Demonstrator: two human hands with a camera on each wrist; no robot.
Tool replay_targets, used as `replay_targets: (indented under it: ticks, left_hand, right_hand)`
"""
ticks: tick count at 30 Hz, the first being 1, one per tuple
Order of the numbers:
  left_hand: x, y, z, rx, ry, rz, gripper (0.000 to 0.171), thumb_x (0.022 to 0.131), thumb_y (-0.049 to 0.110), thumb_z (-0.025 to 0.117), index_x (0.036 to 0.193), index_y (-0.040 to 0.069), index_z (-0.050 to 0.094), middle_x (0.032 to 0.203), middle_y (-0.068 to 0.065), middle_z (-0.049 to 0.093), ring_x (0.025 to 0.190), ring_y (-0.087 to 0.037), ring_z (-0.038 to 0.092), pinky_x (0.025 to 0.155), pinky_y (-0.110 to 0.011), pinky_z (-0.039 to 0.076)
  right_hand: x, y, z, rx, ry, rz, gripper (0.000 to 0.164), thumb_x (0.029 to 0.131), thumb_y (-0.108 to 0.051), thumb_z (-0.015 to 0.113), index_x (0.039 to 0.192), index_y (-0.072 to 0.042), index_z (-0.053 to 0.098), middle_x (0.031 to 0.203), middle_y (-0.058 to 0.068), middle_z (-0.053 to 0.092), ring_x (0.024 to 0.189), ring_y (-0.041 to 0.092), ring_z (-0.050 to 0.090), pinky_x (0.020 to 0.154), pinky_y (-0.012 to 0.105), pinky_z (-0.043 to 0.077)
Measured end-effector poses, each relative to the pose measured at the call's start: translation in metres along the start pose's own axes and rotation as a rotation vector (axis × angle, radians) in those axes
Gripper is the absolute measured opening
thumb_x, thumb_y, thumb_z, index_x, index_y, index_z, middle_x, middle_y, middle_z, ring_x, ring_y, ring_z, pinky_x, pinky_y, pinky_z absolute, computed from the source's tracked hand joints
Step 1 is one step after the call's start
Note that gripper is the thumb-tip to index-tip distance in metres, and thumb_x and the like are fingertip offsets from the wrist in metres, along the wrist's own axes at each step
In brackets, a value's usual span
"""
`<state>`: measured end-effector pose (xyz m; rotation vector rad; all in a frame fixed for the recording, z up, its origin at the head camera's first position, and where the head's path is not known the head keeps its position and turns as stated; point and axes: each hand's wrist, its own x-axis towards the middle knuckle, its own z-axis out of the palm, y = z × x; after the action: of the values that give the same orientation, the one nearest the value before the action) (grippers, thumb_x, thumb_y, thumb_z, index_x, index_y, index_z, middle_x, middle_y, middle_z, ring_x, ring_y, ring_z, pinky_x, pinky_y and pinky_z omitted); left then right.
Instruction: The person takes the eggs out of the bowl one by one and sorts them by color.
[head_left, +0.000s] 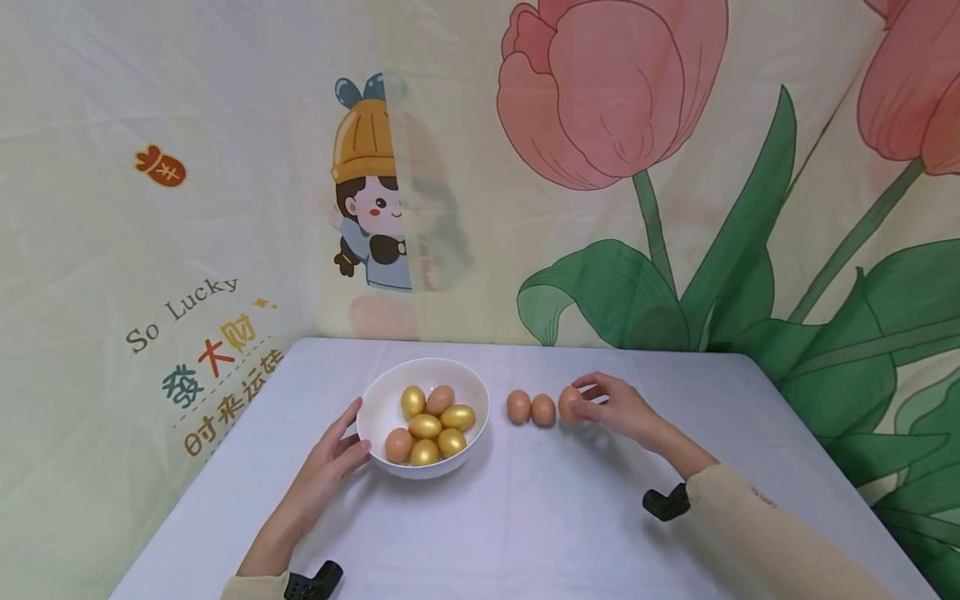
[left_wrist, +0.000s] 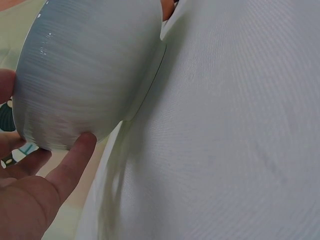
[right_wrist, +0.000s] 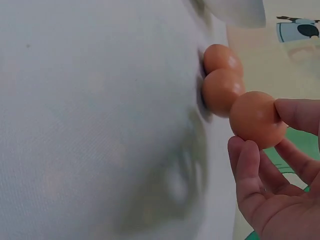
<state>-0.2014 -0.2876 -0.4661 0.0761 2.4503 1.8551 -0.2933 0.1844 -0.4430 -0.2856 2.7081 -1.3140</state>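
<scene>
My left hand [head_left: 333, 458] touches the outer left side of a white bowl [head_left: 480, 400], thumb and fingertips spread along its wall. In the left wrist view the fingers [left_wrist: 75, 157] press on the glossy outside of the bowl [left_wrist: 95, 65]. Several gold eggs [head_left: 424, 427] and two brown eggs [head_left: 398, 446] lie inside it. To the right of the bowl, my right hand [head_left: 618, 408] pinches a brown egg [right_wrist: 255, 120] between thumb and fingertips. Beside that held egg, two more brown eggs [head_left: 518, 407] rest side by side on the table.
A white cloth covers the table [head_left: 465, 542]. Behind it hangs a backdrop [head_left: 465, 167] printed with tulips, a cartoon figure and lettering. Dark wrist devices [head_left: 666, 502] sit at both beige sleeves [head_left: 772, 533].
</scene>
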Motion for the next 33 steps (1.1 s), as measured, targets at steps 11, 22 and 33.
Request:
replay_targets:
  ticks: [11,22,33]
  left_hand:
    - [0.001,0.001,0.002,-0.005,-0.001,-0.009,0.073,0.111,0.03,0.057,0.172,0.031,0.017,0.179,-0.006,0.008,0.157,-0.044,0.03,0.118,-0.041,0.048]
    - [0.0,0.001,0.002,0.01,0.005,0.003,0.073,0.111,0.029,0.056,0.172,0.029,0.017,0.179,-0.006,0.01,0.157,-0.042,0.033,0.118,-0.042,0.048]
    - [-0.001,-0.001,0.001,0.018,0.011,0.004,0.072,0.111,0.029,0.056,0.172,0.029,0.017,0.179,-0.005,0.01,0.156,-0.042,0.034,0.118,-0.042,0.049]
  right_hand:
    - [0.011,0.011,0.01,-0.038,-0.006,0.088,0.057,0.098,-0.042,0.077,0.139,-0.005,0.062,0.128,0.02,0.066,0.108,0.029,0.066,0.086,0.04,0.062]
    - [0.015,0.013,0.017,-0.031,0.002,0.11,0.054,0.101,-0.039,0.074,0.14,-0.004,0.061,0.123,0.019,0.067,0.092,0.021,0.07,0.078,0.033,0.061]
    - [0.016,0.014,0.02,-0.037,-0.008,0.112,0.054,0.103,-0.039,0.071,0.142,-0.004,0.06,0.126,0.017,0.066,0.091,0.018,0.07,0.08,0.034,0.061]
